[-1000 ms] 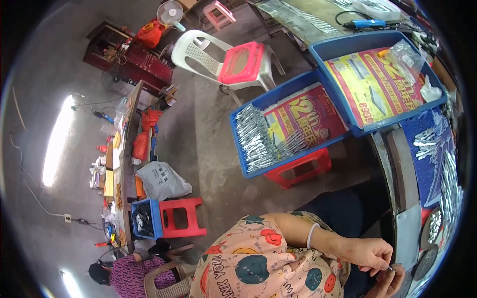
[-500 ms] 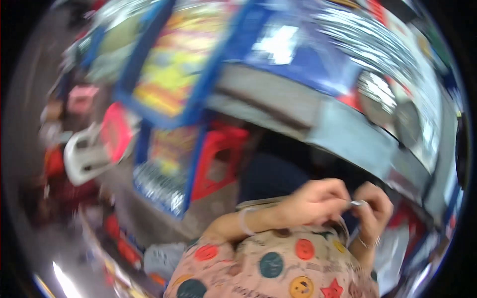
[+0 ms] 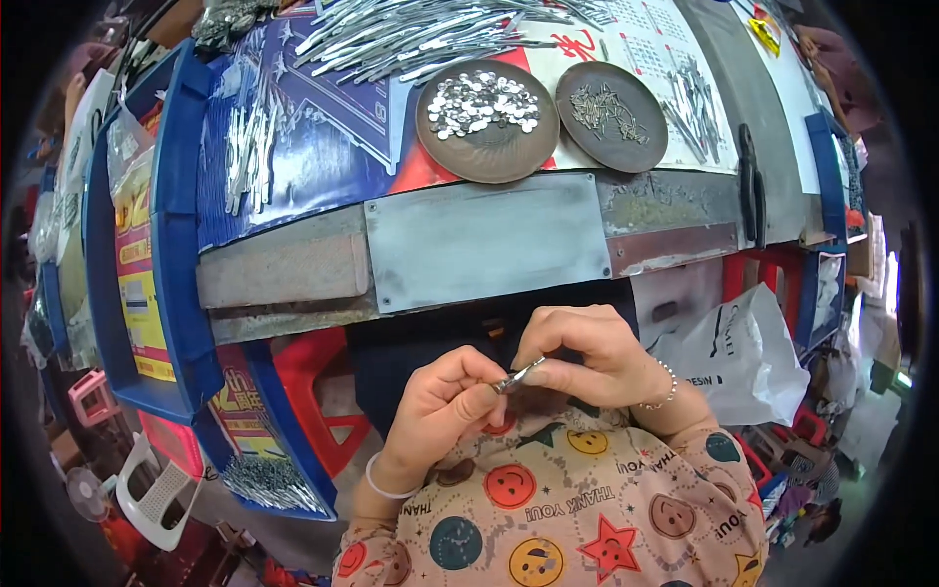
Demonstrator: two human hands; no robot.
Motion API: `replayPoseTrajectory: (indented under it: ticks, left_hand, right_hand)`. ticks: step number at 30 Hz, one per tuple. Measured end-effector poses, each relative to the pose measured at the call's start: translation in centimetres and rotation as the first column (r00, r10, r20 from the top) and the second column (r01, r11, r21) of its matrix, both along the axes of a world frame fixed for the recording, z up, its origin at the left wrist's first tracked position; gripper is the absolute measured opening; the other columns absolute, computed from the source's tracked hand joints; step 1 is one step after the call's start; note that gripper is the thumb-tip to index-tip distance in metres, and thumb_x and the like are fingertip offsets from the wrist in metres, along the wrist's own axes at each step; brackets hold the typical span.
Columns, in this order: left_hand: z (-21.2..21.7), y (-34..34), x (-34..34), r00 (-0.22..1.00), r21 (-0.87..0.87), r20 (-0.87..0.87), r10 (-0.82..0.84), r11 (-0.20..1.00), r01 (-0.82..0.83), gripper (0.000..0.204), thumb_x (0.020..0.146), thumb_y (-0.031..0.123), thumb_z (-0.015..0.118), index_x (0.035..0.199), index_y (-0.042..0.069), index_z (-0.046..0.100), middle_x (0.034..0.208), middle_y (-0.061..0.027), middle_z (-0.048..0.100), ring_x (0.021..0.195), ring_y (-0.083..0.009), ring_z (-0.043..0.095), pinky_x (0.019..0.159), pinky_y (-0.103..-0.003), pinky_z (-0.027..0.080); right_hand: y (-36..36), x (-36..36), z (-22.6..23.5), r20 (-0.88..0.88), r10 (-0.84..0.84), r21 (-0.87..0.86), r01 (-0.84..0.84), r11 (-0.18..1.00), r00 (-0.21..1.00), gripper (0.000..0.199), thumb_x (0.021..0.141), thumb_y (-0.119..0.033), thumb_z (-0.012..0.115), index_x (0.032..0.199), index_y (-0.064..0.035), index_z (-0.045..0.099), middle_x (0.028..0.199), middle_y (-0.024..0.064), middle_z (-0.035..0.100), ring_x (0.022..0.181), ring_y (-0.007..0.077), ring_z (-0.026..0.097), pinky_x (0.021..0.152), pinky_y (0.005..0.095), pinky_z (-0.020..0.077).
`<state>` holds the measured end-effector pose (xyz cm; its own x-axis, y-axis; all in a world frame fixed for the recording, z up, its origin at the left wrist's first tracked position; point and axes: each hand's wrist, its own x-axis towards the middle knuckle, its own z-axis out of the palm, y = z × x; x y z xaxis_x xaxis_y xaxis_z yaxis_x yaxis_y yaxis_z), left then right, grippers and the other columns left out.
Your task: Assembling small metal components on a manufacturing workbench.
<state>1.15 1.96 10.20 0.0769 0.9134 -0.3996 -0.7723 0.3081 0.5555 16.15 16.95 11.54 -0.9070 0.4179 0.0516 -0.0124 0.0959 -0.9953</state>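
In front of my apron, below the bench edge, both hands meet at a small shiny metal piece (image 3: pixel 516 378), whose exact kind I cannot make out. My left hand (image 3: pixel 440 403) pinches its left end between thumb and fingers. The thumb and bent forefinger of my right hand (image 3: pixel 594 358) close on the other end, and the fingers cover much of it. Beyond them lies a pale metal plate (image 3: pixel 489 240) fixed to the bench. Behind that stand a brown dish (image 3: pixel 489 168) of small silvery discs and a darker dish (image 3: pixel 653 117) of small pins.
Long metal strips (image 3: pixel 411 44) are heaped at the back, others (image 3: pixel 252 157) further left. A black-handled tool (image 3: pixel 751 191) lies right. Blue trays (image 3: pixel 176 293) and a bin of metal pieces (image 3: pixel 274 484) flank the left, near a red stool (image 3: pixel 313 401). A white bag (image 3: pixel 734 352) hangs right.
The view has swung round and sharpened, bringing the bench straight ahead. Both hands now appear further left in the picture, still pinching the small metal piece between them.
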Motion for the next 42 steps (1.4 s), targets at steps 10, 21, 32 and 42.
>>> replayPoseTrajectory:
  ticks: [10, 21, 32, 42]
  left_hand:
    - [0.3, -0.1, -0.2, 0.998, 0.007, -0.034, -0.055, 0.998, 0.055, 0.015, 0.094, 0.014, 0.055, 0.099, 0.000, 0.054, 0.075, -0.0022, 0.058, 0.065, -0.0046, 0.049, 0.057, -0.017, 0.037]
    - [-0.5, -1.0, 1.2, 0.988, -0.067, -0.134, -0.078, 0.995, 0.069, 0.011, 0.094, 0.010, 0.054, 0.098, 0.000, 0.053, 0.075, -0.0018, 0.058, 0.067, -0.0039, 0.050, 0.060, -0.018, 0.040]
    - [-0.5, -1.2, 2.9, 0.719, 0.117, -0.693, 0.056, 0.992, 0.036, 0.007, 0.090, 0.006, 0.058, 0.092, -0.001, 0.056, 0.068, -0.0040, 0.061, 0.057, -0.0091, 0.057, 0.055, -0.022, 0.046]
    - [-0.2, -2.0, 4.0, 0.755, 0.181, -0.644, 0.124, 0.983, -0.007, 0.009, 0.090, 0.007, 0.059, 0.093, 0.000, 0.055, 0.072, -0.0051, 0.064, 0.061, -0.0093, 0.060, 0.056, -0.022, 0.047]
  right_hand:
    - [0.2, 0.2, 0.0, 0.002, 0.020, 0.051, -0.020, 0.999, 1.000, 0.012, 0.078, -0.007, 0.069, 0.082, -0.0004, 0.060, 0.075, 0.0087, 0.063, 0.065, 0.0213, 0.060, 0.056, 0.0284, 0.0473]
    - [-0.8, 0.6, 0.0, 0.118, 0.103, 0.163, -0.122, 0.979, 0.988, 0.011, 0.082, -0.010, 0.063, 0.083, -0.0020, 0.055, 0.072, 0.0104, 0.052, 0.062, 0.0277, 0.056, 0.053, 0.0349, 0.0446]
    - [-2.6, 1.2, 0.5, 0.172, -0.006, 0.399, -0.064, 0.915, 0.985, 0.014, 0.087, -0.015, 0.056, 0.077, -0.0052, 0.060, 0.062, 0.0082, 0.050, 0.051, 0.0270, 0.054, 0.044, 0.0362, 0.0420]
    - [-4.1, 1.4, -0.2, 0.070, -0.070, 0.284, 0.047, 0.958, 0.995, 0.015, 0.087, -0.010, 0.054, 0.075, -0.0014, 0.058, 0.061, 0.0098, 0.054, 0.050, 0.0275, 0.055, 0.043, 0.0342, 0.0440]
